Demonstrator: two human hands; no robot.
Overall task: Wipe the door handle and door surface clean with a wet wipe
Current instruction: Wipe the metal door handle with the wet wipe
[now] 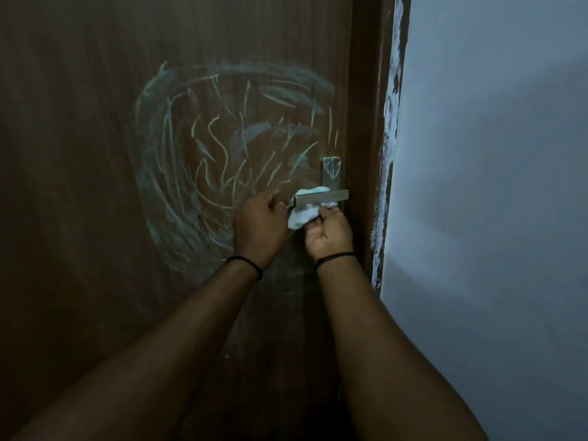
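A brown wooden door [95, 186] fills the view, with pale swirled smear marks [222, 138] across its middle. A metal lever handle [321, 197] juts out on a backplate [331, 171] near the door's right edge. A crumpled white wet wipe [300, 218] is wrapped behind and under the lever. My right hand [327, 233] pinches the wipe from below the handle. My left hand [259, 222] is at the lever's free left end, fingers curled; whether it grips the lever or the wipe is hidden.
The brown door frame [369, 122] runs down the right of the door, edged with rough white paint smears [386, 154]. A plain pale wall [493, 186] lies beyond it. Both wrists wear thin black bands.
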